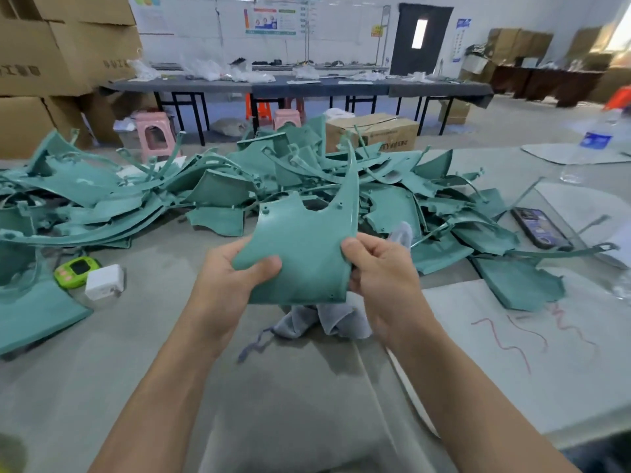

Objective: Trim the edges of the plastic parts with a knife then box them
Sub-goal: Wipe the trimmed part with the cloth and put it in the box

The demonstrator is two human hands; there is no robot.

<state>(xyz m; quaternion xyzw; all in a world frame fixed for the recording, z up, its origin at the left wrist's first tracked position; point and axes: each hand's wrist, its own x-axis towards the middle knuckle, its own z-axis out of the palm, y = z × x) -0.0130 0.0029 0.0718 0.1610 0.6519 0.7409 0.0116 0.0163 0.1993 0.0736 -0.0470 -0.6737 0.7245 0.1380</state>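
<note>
Your left hand (235,268) pinches the bottom left corner of one green plastic part (304,247), with the thumb on the front and the fingers tucked behind. Your right hand (379,268) grips the right edge of the same part, thumb on the front and fingers curled round the back. So two hands hold one part, up in the air above the grey table (136,336). The part is flat and wide at the bottom, has a round dip cut in its top edge, and one long thin horn points up on its right side. Just under it on the table lies one crumpled grey cloth (317,319). Behind the held part sits a big pile of green parts (239,186), far too many and too tangled to count, spread from the left edge across to the right. To your left, near the pile, you have one small bright green gadget (76,270) and one white block (104,281), touching side by side. To your right lie one dark phone (539,228) and one clear water bottle (594,145) with a blue label, well apart. Near your right arm is one white sheet (512,353) with red squiggles on it. Past the table stand two pink stools (153,138) and one cardboard box (372,131).
</note>
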